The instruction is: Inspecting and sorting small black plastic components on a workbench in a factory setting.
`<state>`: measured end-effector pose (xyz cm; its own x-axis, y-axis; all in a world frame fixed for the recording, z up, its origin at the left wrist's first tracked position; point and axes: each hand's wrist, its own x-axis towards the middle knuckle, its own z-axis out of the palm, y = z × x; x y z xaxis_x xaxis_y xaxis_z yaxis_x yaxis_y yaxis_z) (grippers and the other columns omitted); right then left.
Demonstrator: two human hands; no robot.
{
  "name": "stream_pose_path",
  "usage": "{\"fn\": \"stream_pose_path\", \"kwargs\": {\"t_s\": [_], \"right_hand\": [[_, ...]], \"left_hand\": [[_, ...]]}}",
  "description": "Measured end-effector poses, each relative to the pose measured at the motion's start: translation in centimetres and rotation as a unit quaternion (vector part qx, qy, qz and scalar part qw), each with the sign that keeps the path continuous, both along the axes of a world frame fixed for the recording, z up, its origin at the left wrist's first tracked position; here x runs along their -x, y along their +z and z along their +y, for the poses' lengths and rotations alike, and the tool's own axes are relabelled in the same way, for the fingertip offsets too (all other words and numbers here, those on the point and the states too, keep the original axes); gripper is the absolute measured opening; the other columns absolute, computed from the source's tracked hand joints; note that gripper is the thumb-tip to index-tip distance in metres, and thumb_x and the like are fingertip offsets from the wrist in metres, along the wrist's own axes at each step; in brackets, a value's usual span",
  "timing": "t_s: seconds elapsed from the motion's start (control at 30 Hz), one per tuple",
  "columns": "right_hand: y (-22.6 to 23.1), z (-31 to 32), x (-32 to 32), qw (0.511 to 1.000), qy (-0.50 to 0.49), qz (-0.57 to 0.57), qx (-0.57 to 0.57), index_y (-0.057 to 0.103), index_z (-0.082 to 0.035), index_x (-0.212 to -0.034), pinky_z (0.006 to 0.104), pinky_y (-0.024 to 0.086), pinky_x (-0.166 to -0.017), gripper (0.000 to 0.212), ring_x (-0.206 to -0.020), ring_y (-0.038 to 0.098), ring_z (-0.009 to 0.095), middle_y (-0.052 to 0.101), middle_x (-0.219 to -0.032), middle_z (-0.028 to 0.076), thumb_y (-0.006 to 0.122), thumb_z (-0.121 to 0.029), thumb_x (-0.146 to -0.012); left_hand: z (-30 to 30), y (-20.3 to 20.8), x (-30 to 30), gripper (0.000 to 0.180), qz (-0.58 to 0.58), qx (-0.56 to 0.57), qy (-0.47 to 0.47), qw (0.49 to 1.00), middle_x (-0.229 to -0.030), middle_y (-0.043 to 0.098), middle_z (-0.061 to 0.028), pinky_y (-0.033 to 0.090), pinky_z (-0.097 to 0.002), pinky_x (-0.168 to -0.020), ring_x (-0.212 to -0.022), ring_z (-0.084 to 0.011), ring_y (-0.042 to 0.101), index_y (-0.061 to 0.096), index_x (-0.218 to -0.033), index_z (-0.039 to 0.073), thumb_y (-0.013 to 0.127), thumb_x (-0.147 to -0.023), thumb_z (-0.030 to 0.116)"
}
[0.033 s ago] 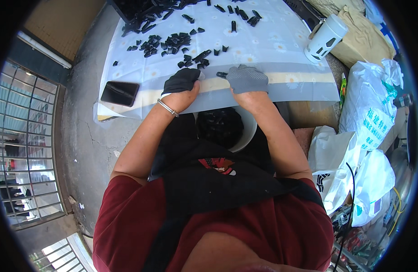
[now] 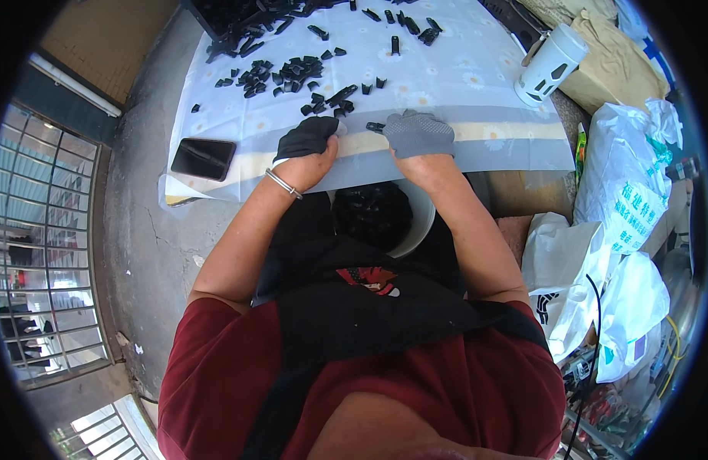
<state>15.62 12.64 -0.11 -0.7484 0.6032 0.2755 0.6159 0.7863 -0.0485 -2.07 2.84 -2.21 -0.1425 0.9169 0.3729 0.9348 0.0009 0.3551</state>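
Note:
Both of my hands rest at the front edge of the table (image 2: 477, 92), each in a glove with the wrist bare. My left hand (image 2: 306, 138), in a black glove, is closed; whatever it may hold is hidden. A small black plastic part (image 2: 375, 126) pokes out on the left side of my right hand (image 2: 419, 134), which is closed on it in a grey dotted glove. Just beyond my left hand lies a loose group of small black plastic pieces (image 2: 296, 70), with a longer black piece (image 2: 342, 96) at its near side.
A phone (image 2: 204, 158) lies at the table's left corner. Longer black parts (image 2: 246, 31) are heaped at the far left. A white cup (image 2: 552, 65) stands at the right. Below the table edge, a white bucket (image 2: 424, 215) holds black pieces. White bags (image 2: 622, 176) crowd the right side.

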Motion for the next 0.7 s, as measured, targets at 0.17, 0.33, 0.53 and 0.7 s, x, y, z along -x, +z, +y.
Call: {"fn": "stream_pose_path", "kwargs": {"t_s": [0.17,0.33,0.53,0.7], "right_hand": [[-0.3,-1.2,-1.0,0.972,0.092,0.144,0.163,0.054,0.000,-0.084,0.0406,0.044,-0.071,0.016,-0.080,0.055,0.033,0.056,-0.081,0.016,0.046,-0.011,-0.076],[-0.6,-3.9,-1.8,0.858,0.150,0.261,0.417,0.052,0.000,-0.107,0.0323,0.040,-0.081,0.031,-0.090,0.052,0.022,0.053,-0.095,0.012,0.055,-0.017,-0.082],[-1.3,-5.0,-2.3,0.822,0.186,0.331,0.423,0.052,-0.001,-0.108,0.0297,0.040,-0.083,0.034,-0.093,0.051,0.017,0.055,-0.101,0.009,0.061,-0.020,-0.081],[-0.7,-5.2,-2.1,0.882,0.093,0.274,0.373,0.055,-0.001,-0.101,0.0291,0.044,-0.071,0.027,-0.081,0.054,0.015,0.057,-0.090,0.006,0.061,-0.019,-0.081]], "left_hand": [[-2.0,1.4,-1.8,0.019,-0.097,-0.010,-0.012,0.995,-0.086,0.060,-0.0149,0.046,-0.0391,-0.068,-0.078,-0.0327,0.058,0.058,-0.096,0.007,0.055,-0.080,0.017],[-4.1,2.1,-3.6,0.016,-0.151,-0.054,-0.135,0.978,-0.088,0.062,-0.0131,0.048,-0.0314,-0.070,-0.079,-0.0270,0.061,0.060,-0.094,0.005,0.060,-0.078,0.006],[-4.5,1.8,-3.5,0.019,-0.135,-0.015,-0.175,0.975,-0.092,0.062,-0.0113,0.047,-0.0286,-0.075,-0.083,-0.0216,0.061,0.059,-0.099,0.003,0.058,-0.080,0.003],[-4.3,1.1,-5.0,0.021,-0.419,-0.092,-0.148,0.891,-0.092,0.062,-0.0092,0.046,-0.0280,-0.071,-0.082,-0.0171,0.059,0.057,-0.102,0.003,0.054,-0.086,0.016]]}}
